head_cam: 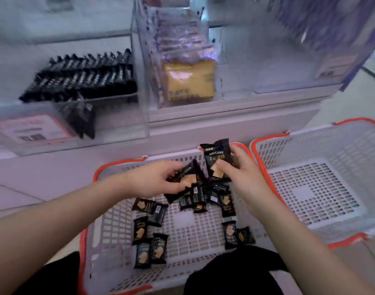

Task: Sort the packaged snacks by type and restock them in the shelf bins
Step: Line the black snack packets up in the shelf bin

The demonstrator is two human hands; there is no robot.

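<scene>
A shop — clear shelf bins [110, 99], price label [31, 129], baskets [322, 150]

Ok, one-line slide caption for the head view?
Both hands gather black cracker packets from a white orange-rimmed basket.

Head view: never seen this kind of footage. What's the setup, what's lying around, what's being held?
There is no robot here. A person wears a wide-angle camera on the head, and it looks forward and down, so the two bare arms reach in from the bottom of the picture.

In front of them sits a white basket with an orange rim, holding loose black snack packs. A second basket stands to its right, and no packs show in it.

The left hand grips a few packs from the pile. The right hand holds a pack upright; its label reads DRYCAKE.

Behind the baskets is a shelf with clear bins. The left bin holds rows of black packs, the middle bin holds clear packs with a tan snack at the front. The shelf area is blurred, so its labels cannot be read.
</scene>
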